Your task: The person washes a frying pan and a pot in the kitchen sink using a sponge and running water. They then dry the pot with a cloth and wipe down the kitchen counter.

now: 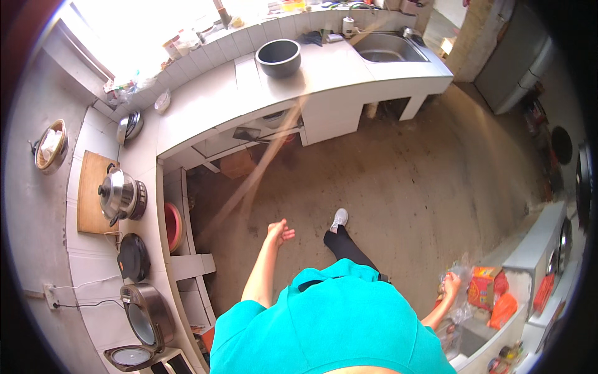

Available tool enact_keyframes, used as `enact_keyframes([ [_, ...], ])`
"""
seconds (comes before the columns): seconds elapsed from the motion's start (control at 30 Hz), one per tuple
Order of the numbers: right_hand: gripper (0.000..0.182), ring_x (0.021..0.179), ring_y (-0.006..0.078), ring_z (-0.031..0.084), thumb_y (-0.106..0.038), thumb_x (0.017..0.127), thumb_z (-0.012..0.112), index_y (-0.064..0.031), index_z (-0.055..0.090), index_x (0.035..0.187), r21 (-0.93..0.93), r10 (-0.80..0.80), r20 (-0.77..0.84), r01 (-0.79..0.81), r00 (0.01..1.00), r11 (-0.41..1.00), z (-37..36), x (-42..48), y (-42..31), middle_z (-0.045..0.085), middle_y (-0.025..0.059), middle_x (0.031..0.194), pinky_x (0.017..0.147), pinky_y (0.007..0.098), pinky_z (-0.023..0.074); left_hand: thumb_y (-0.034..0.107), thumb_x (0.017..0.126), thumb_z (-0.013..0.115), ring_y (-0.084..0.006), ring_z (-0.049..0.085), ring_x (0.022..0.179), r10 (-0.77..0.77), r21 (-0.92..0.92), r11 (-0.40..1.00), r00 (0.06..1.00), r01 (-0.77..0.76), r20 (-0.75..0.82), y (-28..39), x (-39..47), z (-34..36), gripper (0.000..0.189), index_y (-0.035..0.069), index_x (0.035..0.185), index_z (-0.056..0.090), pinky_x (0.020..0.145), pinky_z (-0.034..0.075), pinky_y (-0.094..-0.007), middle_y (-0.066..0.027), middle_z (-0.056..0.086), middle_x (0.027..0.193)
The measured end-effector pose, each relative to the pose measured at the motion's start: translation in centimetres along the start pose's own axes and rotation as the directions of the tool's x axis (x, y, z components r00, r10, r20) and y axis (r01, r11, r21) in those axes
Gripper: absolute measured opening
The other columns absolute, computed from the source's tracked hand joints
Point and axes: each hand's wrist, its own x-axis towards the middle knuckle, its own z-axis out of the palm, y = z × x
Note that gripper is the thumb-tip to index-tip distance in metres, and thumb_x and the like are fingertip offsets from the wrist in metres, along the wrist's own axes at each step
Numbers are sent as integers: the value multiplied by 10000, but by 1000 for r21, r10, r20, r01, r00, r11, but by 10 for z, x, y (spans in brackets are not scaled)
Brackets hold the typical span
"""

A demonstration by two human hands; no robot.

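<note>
My left hand [281, 232] hangs over the bare floor in front of me, fingers apart and holding nothing. On the right, my right hand [451, 283] is closed on a clear plastic bag [461, 308] with some roundish items inside, which I cannot identify. Just beyond that hand are a red and yellow box [481, 287] and an orange plastic bag [503, 310]. A dark round pot [279, 58] stands far ahead on the white tiled counter [205, 114].
A steel sink [390, 48] is set in the counter's far end. Along the left counter stand a lidded steel pot [117, 194], a black round appliance [134, 257] and an open rice cooker [147, 318]. A grey refrigerator [511, 61] stands at the upper right.
</note>
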Motion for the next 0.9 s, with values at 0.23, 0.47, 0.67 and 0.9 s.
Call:
enact_keyframes([
  [0.23, 289, 583, 68, 527, -129, 915, 531, -59, 584, 1190, -82, 52, 229, -34, 972, 996, 118, 92, -168, 588, -12, 768, 433, 209, 373, 324, 891, 627, -497, 586, 978, 204, -134, 972, 976, -193, 77, 195, 64, 144, 704, -64, 1335, 242, 748, 568, -563, -319, 413, 1226],
  [0.47, 381, 713, 96, 605, -151, 927, 541, -28, 520, 1287, 50, -130, 270, 121, 954, 991, 172, 163, -280, 644, 50, 954, 532, 199, 436, 452, 829, 671, -516, 526, 1062, 344, -285, 914, 925, -290, 161, 378, 118, 277, 900, 63, 1440, 138, 787, 542, -578, -349, 262, 1353],
  [0.67, 347, 713, 115, 617, -131, 933, 521, -19, 538, 1261, -13, -50, 253, 55, 966, 998, 200, 208, -327, 652, 58, 907, 534, 212, 446, 550, 617, 807, -568, 154, 1310, 189, -630, 764, 982, -140, 11, 507, 222, 321, 1286, 208, 1456, -105, 926, 333, -745, -254, -51, 1480],
  [0.9, 341, 641, 81, 570, -78, 906, 527, -12, 553, 1239, -89, 33, 204, -15, 978, 996, 239, 299, -419, 627, 41, 831, 504, 204, 422, 442, 854, 600, -429, 427, 1203, 219, -440, 867, 972, -232, -80, 554, 302, 316, 616, 81, 1317, 414, 895, 424, -678, -214, 443, 1311],
])
